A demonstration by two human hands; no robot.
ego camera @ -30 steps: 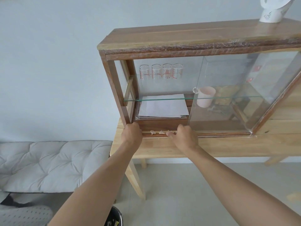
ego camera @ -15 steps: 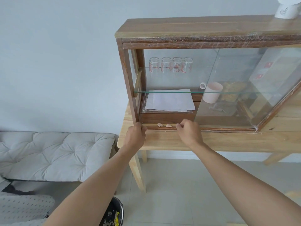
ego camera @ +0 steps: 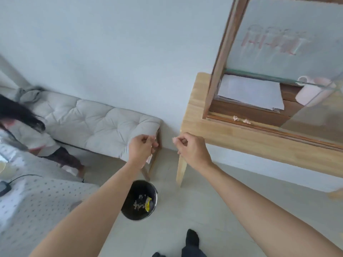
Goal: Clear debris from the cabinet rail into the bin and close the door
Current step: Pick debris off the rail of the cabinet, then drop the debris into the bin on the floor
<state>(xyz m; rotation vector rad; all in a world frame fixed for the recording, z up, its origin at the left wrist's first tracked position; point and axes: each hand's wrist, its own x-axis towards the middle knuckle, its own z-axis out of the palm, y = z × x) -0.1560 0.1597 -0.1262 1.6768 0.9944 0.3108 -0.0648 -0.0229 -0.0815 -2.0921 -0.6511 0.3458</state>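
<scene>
Carrying pinched scraps, both hands point(ego camera: 142, 148) point(ego camera: 191, 148) should release directly above the bin point(ego camera: 139, 200); two bits point(ego camera: 241, 119) remain on the rail point(ego camera: 259, 127).

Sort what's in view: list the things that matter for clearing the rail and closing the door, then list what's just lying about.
For the job:
- debris on the cabinet rail
- bin on the floor
- glass door
- left hand and right hand, each pinching scraps

Lying about:
- papers
- pink mug
- glasses, blurred
- cushioned bench
</scene>
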